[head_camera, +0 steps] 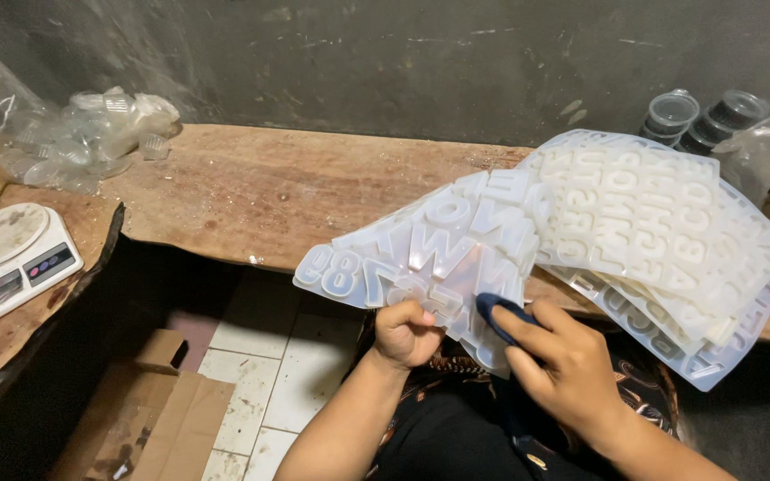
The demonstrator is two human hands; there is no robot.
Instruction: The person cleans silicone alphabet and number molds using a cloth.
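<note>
While the left hand pinches the bottom edge of a floppy, light silicone mould at six o'clock, the right hand presses a dark cloth against it, above the counter.

You've got open table mid-bench; mold stack blocks the right, bagged cups and scale (far left) crowd that side.

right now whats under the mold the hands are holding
Under the held mold, floor tiles and the person's lap show. Its right end overlaps the mold stack; the bench beneath is covered.
</note>
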